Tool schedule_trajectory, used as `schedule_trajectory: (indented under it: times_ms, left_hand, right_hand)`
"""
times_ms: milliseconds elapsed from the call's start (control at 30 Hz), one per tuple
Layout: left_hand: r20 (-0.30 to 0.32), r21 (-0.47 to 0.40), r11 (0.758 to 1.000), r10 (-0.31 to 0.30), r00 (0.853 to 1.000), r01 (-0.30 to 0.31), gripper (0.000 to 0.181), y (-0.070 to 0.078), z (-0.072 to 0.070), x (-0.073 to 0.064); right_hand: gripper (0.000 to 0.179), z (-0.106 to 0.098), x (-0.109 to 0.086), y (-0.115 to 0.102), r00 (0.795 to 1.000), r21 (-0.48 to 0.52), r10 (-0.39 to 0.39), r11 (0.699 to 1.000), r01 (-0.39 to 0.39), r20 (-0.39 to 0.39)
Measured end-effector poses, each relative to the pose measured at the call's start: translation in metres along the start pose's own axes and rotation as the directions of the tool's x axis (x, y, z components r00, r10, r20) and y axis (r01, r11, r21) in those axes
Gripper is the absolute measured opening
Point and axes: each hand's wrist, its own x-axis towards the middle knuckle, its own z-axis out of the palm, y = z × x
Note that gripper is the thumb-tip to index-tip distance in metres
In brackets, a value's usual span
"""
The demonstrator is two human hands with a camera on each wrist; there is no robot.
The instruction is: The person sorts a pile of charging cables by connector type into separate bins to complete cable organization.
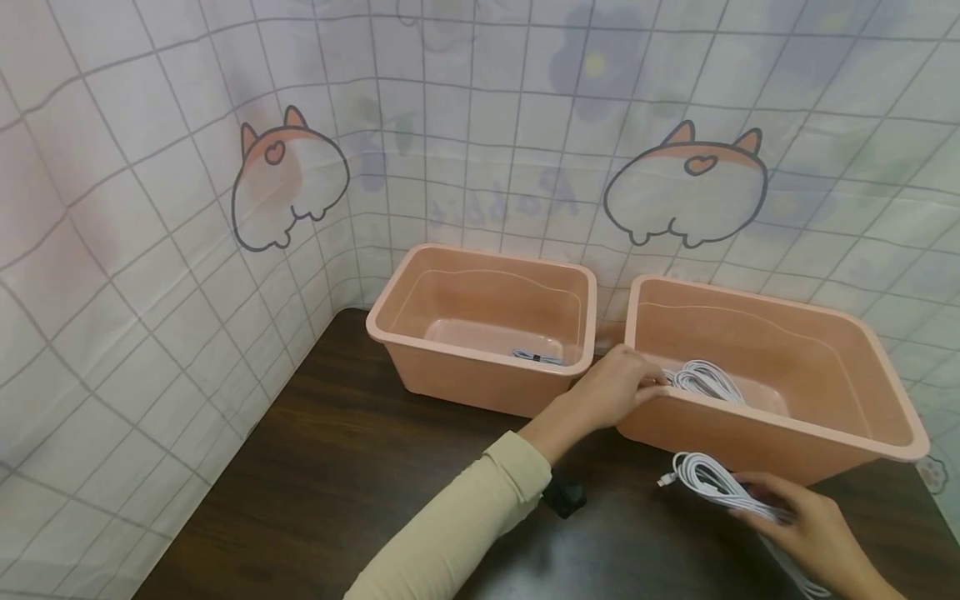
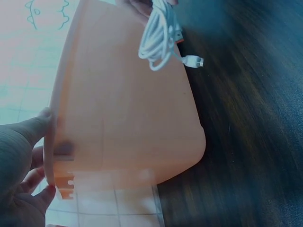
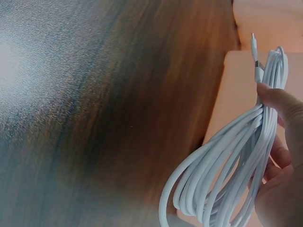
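Note:
My left hand (image 1: pixel 615 387) grips the near left corner rim of the right-hand peach plastic bin (image 1: pixel 757 437). In the left wrist view the thumb and fingers (image 2: pixel 33 127) lie on either side of that rim. In front of this bin, my right hand (image 1: pixel 810 525) holds a coiled white USB cable (image 1: pixel 708 479) above the table. The right wrist view shows the thumb and fingers closed around the bundle (image 3: pixel 267 118), its loops fanning out and a plug end sticking up. Inside the right-hand bin lies another coiled white cable (image 1: pixel 705 380).
To the left stands a second peach bin (image 1: pixel 480 362) with a small tied cable (image 1: pixel 536 357) inside. A black object (image 1: pixel 564 496) shows beside the left sleeve. Grid-patterned cloth walls (image 1: pixel 487 167) rise behind and left of the dark wooden table (image 1: pixel 300 467).

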Motion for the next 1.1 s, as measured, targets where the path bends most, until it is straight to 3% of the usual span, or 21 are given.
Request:
schedule_trajectory:
  times_ms: [667,900,1100]
  left_hand:
    - [0.021,-0.008,1.000,-0.027,0.999,0.027,0.023,0.003,-0.001,0.004]
    - [0.022,-0.001,0.999,-0.032,0.999,0.032,0.024,0.003,-0.003,0.004]
    - [0.032,-0.008,1.000,-0.028,0.999,0.028,0.023,0.003,-0.004,0.004]
  right_hand:
    - [0.047,-0.020,0.003,-0.016,0.999,0.000,0.034,0.999,-0.034,-0.024]
    - [0.048,-0.023,0.007,-0.019,0.999,0.014,0.013,1.000,-0.013,-0.042]
    - [0.046,-0.031,0.011,-0.022,0.999,-0.031,0.029,0.999,-0.030,-0.019]
